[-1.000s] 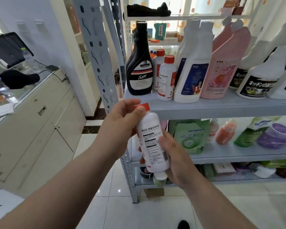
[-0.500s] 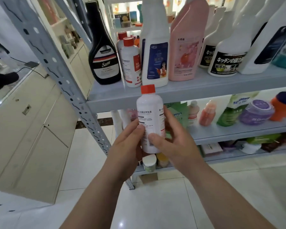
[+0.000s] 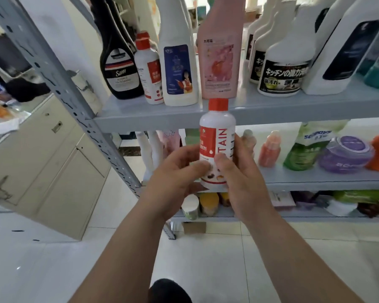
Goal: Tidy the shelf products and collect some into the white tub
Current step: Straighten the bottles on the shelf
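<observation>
The black bottle (image 3: 119, 68) reads "Sam" in white script on its label. The nearest red-capped white bottle (image 3: 217, 136) shows the vertical red letters "TAIN". The black-labelled white bottle (image 3: 282, 71) carries the Japanese "キッチンの"; its smaller print is too blurred to read.

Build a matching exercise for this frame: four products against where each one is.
1. nearest bottle
2. black bottle
3. pink bottle
4. purple jar

A. lower shelf
B. upper shelf, far left
C. gripped by left hand and right hand
D. upper shelf, right of the blue-label bottle

Pairs: 1-C, 2-B, 3-D, 4-A
</observation>
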Tool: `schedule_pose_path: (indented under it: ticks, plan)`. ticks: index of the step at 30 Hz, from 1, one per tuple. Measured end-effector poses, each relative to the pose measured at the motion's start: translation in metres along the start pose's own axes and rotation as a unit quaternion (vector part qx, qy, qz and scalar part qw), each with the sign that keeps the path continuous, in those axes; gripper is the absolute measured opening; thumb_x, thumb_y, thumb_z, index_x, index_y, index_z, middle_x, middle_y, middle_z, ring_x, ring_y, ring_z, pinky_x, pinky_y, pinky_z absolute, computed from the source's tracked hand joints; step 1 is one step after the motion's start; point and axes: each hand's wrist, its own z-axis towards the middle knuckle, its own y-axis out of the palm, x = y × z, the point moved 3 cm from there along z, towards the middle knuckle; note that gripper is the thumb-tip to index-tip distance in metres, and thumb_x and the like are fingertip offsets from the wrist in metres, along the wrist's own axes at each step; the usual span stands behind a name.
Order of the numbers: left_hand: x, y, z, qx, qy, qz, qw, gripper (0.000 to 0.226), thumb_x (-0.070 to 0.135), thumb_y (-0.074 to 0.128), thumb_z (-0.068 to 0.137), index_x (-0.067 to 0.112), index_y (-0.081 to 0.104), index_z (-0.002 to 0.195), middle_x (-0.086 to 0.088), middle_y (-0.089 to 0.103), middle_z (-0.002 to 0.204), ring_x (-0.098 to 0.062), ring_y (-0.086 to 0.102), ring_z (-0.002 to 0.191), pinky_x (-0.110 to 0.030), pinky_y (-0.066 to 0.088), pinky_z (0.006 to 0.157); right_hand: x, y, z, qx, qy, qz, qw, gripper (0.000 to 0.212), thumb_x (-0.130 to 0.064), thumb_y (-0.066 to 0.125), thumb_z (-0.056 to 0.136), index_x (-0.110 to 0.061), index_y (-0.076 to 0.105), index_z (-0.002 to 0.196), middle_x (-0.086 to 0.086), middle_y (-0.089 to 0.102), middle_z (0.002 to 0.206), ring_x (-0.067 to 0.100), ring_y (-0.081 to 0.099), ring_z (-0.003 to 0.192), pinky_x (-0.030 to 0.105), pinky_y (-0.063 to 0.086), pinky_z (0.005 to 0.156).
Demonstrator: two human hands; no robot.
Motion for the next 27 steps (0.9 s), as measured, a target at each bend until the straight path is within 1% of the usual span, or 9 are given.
schedule_pose_path:
  ticks: [2,4,7,11,15,18,21,25,27]
  plan:
    - [-0.003,0.011,-0.004,-0.009,-0.006,-0.010,1.000,0.037,0.011,0.066,0.091,0.010,0.061,0.127,-0.010,0.072,0.118,-0.030,0.072,0.107,-0.050,0.060,0.087,0.001,-0.008,-0.003,0.009,0.013,0.016,1.000,0.031,-0.041,0.063,0.094,-0.048,0.062,0.124,-0.004,0.071,0.121,0.020,0.068,0.116,0.047,0.057,0.098]
    - [-0.006,0.020,-0.004,-0.008,-0.014,-0.045,0.999,0.022,0.009,0.059,0.095,0.007,0.059,0.117,-0.012,0.074,0.111,-0.031,0.073,0.102,-0.047,0.061,0.079,0.004,-0.015,-0.004,0.027,0.040,0.072,0.996,0.027,-0.038,0.061,0.094,-0.043,0.067,0.120,0.002,0.072,0.120,0.025,0.069,0.114,0.055,0.054,0.100]
    - [-0.009,0.026,-0.002,0.003,-0.013,-0.058,0.998,0.014,0.001,0.048,0.101,0.005,0.056,0.113,-0.016,0.072,0.113,-0.033,0.072,0.103,-0.046,0.062,0.072,0.006,-0.024,0.000,0.066,0.062,0.145,0.985,0.033,-0.034,0.057,0.098,-0.033,0.059,0.131,0.004,0.072,0.117,0.026,0.070,0.111,0.053,0.056,0.098]
    - [-0.003,0.028,0.003,0.017,0.005,-0.052,0.998,0.035,-0.002,0.059,0.094,0.008,0.055,0.127,-0.014,0.070,0.117,-0.033,0.072,0.104,-0.051,0.062,0.075,0.000,-0.030,0.006,0.083,0.051,0.170,0.981,0.037,-0.031,0.055,0.100,-0.025,0.051,0.136,0.000,0.073,0.112,0.021,0.072,0.106,0.037,0.058,0.082]
    - [0.002,0.028,0.000,-0.004,-0.004,-0.023,1.000,0.052,0.016,0.072,0.075,0.009,0.059,0.126,-0.014,0.071,0.115,-0.033,0.074,0.099,-0.043,0.063,0.068,0.003,-0.030,0.006,0.053,0.071,0.151,0.985,0.047,-0.027,0.057,0.090,-0.025,0.053,0.137,0.001,0.073,0.116,0.022,0.072,0.106,0.037,0.058,0.083]
    - [0.001,0.028,-0.003,0.004,-0.015,-0.023,1.000,0.033,0.021,0.069,0.086,0.009,0.058,0.114,-0.013,0.071,0.104,-0.028,0.073,0.088,-0.034,0.060,0.054,0.004,-0.032,0.005,0.054,0.110,0.180,0.976,0.028,-0.026,0.054,0.101,-0.023,0.060,0.128,0.003,0.075,0.110,0.023,0.073,0.102,0.046,0.060,0.086]
    - [0.000,0.025,-0.005,0.007,-0.020,-0.022,1.000,0.009,0.013,0.056,0.099,0.010,0.055,0.107,-0.012,0.071,0.100,-0.027,0.070,0.086,-0.033,0.060,0.051,0.003,-0.037,0.005,0.052,0.146,0.206,0.966,0.028,-0.025,0.048,0.105,-0.024,0.058,0.131,0.005,0.075,0.110,0.021,0.074,0.096,0.043,0.060,0.080]
    - [-0.006,0.031,-0.008,0.023,-0.067,-0.031,0.997,0.030,0.029,0.057,0.097,0.006,0.059,0.116,-0.013,0.072,0.104,-0.023,0.071,0.087,-0.034,0.060,0.053,0.001,-0.039,0.004,0.055,0.170,0.193,0.965,0.024,-0.026,0.048,0.106,-0.026,0.060,0.127,0.003,0.075,0.103,0.019,0.074,0.090,0.041,0.059,0.076]
    - [-0.010,0.036,-0.010,0.012,-0.101,-0.038,0.994,0.040,0.044,0.059,0.088,0.014,0.065,0.115,-0.017,0.071,0.106,-0.025,0.072,0.086,-0.035,0.059,0.052,0.001,-0.041,0.003,0.068,0.160,0.151,0.973,0.022,-0.026,0.046,0.107,-0.028,0.061,0.123,0.002,0.075,0.102,0.020,0.074,0.094,0.045,0.059,0.082]
